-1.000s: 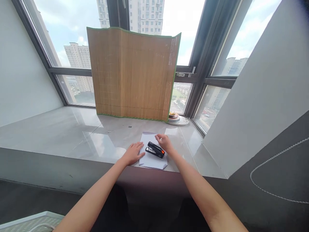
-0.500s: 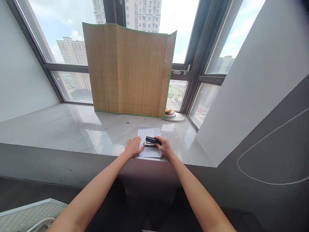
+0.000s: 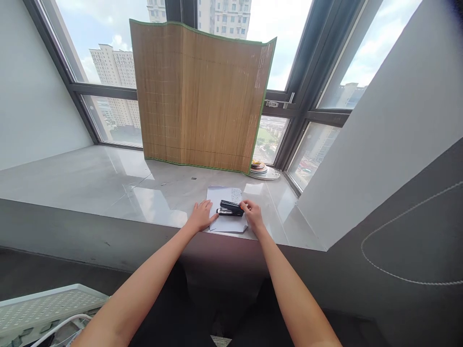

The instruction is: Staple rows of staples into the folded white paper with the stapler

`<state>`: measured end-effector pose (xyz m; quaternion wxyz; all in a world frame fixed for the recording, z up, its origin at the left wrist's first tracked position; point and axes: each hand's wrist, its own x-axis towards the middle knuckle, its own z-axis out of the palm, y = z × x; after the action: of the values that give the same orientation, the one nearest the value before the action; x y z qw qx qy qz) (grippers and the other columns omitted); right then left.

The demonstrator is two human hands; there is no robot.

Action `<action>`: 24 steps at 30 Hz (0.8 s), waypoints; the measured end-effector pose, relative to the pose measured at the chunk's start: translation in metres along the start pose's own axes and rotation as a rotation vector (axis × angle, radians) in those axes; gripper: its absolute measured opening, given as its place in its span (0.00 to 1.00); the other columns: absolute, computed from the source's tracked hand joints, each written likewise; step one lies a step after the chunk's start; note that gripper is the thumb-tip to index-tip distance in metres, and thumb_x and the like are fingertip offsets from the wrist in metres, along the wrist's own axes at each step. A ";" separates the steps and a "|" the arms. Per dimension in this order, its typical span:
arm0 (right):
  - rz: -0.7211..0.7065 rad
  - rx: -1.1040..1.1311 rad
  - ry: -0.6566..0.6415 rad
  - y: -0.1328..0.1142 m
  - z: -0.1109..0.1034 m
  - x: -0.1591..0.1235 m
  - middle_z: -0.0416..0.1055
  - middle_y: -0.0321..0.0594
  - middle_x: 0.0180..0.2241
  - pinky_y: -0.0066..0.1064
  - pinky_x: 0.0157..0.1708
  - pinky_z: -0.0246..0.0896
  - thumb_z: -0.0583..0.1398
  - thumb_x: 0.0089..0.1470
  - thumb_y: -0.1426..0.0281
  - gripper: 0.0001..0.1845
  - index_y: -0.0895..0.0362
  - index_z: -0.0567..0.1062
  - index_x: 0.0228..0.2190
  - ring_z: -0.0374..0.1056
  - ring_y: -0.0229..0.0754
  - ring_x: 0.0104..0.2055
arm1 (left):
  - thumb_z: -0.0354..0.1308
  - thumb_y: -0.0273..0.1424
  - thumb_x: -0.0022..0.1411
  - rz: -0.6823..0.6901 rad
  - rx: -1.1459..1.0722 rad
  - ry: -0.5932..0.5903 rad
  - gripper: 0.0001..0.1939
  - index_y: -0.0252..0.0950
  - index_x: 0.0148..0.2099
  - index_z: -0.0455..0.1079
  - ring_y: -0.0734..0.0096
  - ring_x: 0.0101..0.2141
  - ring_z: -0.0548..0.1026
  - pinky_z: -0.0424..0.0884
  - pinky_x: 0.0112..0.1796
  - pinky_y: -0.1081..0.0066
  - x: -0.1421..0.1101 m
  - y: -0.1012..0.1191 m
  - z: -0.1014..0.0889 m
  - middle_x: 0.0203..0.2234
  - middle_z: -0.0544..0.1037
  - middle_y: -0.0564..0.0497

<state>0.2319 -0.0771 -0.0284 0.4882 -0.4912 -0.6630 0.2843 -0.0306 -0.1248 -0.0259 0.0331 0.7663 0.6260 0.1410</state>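
A black stapler (image 3: 230,208) lies across white sheets of paper (image 3: 227,225) near the front edge of the sill, its jaws apart and facing left. My left hand (image 3: 201,216) rests flat on the left side of the sheets, fingers spread. Its thumb reaches to the stapler's front end. At the stapler's rear end, my right hand (image 3: 253,215) pinches with thumb and bent fingers. A small red-orange spot shows by those fingertips. Small dark writing or print covers the sheets' upper right part.
Behind the paper a bamboo mat (image 3: 202,96) with green edging leans against the window. Stacked plates (image 3: 264,172) stand at its right foot. A small dark strip (image 3: 194,179) lies on the glossy sill (image 3: 83,178). A beaded cord (image 3: 383,274) hangs at right.
My right hand has slid back toward the stapler's rear end, uncovering more of it. My left hand stays on the paper. The whole view has shifted slightly.
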 end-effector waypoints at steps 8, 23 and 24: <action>-0.038 -0.002 -0.052 0.003 0.003 0.002 0.78 0.41 0.31 0.37 0.40 0.65 0.54 0.60 0.48 0.26 0.54 0.81 0.33 0.71 0.47 0.35 | 0.49 0.49 0.75 0.004 -0.008 -0.004 0.32 0.36 0.72 0.62 0.48 0.72 0.58 0.51 0.70 0.41 0.000 -0.001 0.000 0.72 0.62 0.36; -0.021 -0.024 -0.034 0.004 0.003 0.002 0.77 0.40 0.29 0.36 0.38 0.64 0.54 0.58 0.52 0.22 0.53 0.80 0.34 0.71 0.47 0.33 | 0.48 0.49 0.75 0.011 -0.013 -0.004 0.33 0.36 0.72 0.62 0.47 0.72 0.58 0.51 0.70 0.41 -0.001 -0.002 0.000 0.72 0.62 0.37; -0.021 -0.028 -0.034 0.004 0.003 0.002 0.77 0.40 0.29 0.36 0.37 0.64 0.54 0.58 0.52 0.22 0.54 0.80 0.34 0.71 0.47 0.33 | 0.48 0.49 0.75 0.011 -0.015 -0.003 0.33 0.36 0.72 0.62 0.47 0.72 0.58 0.51 0.70 0.41 -0.001 -0.002 0.000 0.72 0.62 0.37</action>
<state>0.2311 -0.0736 -0.0324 0.4730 -0.4861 -0.6801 0.2783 -0.0324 -0.1252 -0.0263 0.0391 0.7696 0.6207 0.1448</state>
